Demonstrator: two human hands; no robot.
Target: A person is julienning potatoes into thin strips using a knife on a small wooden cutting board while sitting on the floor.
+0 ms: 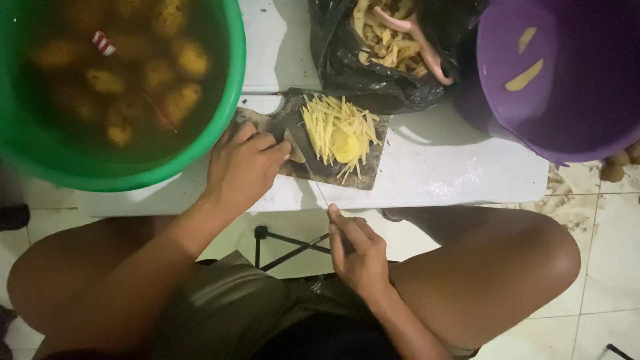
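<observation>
A dark cutting board (267, 121) lies on a low white table (433, 173). On it sits a heap of pale yellow potato strips (339, 130) with a round slice among them. My left hand (243, 167) rests on the board's left part, fingers curled around a small potato piece (295, 148) just left of the strips. My right hand (357, 252) hovers below the table's near edge, between my knees, closed on a thin knife. Its blade points up towards the board and is hard to make out.
A green tub (220, 113) of water with several whole potatoes stands at the back left. A black bag (347, 67) of potato peelings lies behind the board. A purple tub (533, 127) with two strips stands at the right. Tiled floor lies beneath.
</observation>
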